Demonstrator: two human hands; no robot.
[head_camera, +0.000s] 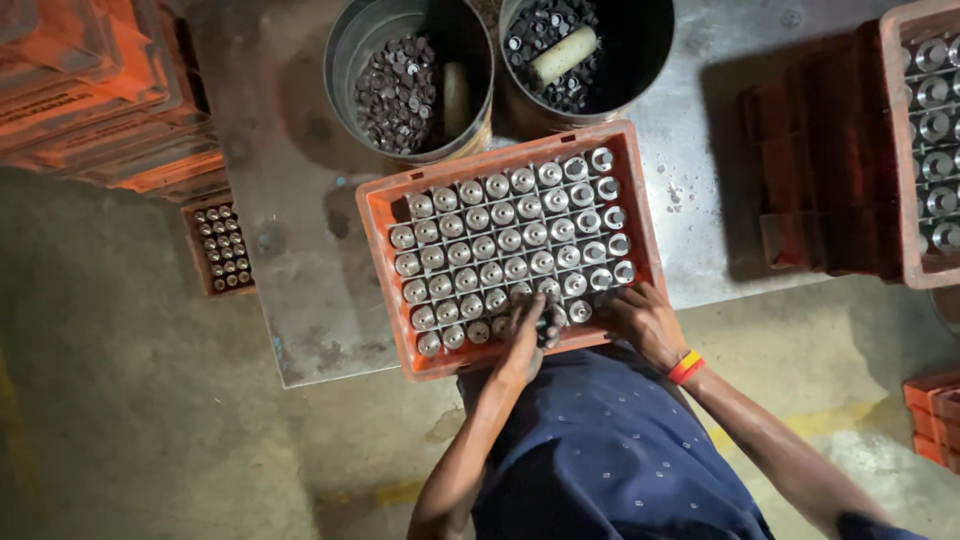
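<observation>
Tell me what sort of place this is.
Probably a small metal-parts workshop: an orange crate packed with rows of metal cylinders, two buckets of small dark parts, and a worn steel table over concrete.

- You are standing in a metal-parts workshop or small factory.
- On the worn grey steel bench (300, 250), near its front edge, sits an orange plastic crate (378, 215) of shiny metal cylinders in rows.
- At the bench's far edge stand two round metal buckets (350, 50) of dark small parts.
- More orange crates (100, 90) are stacked on the stained concrete floor (120, 420).
</observation>
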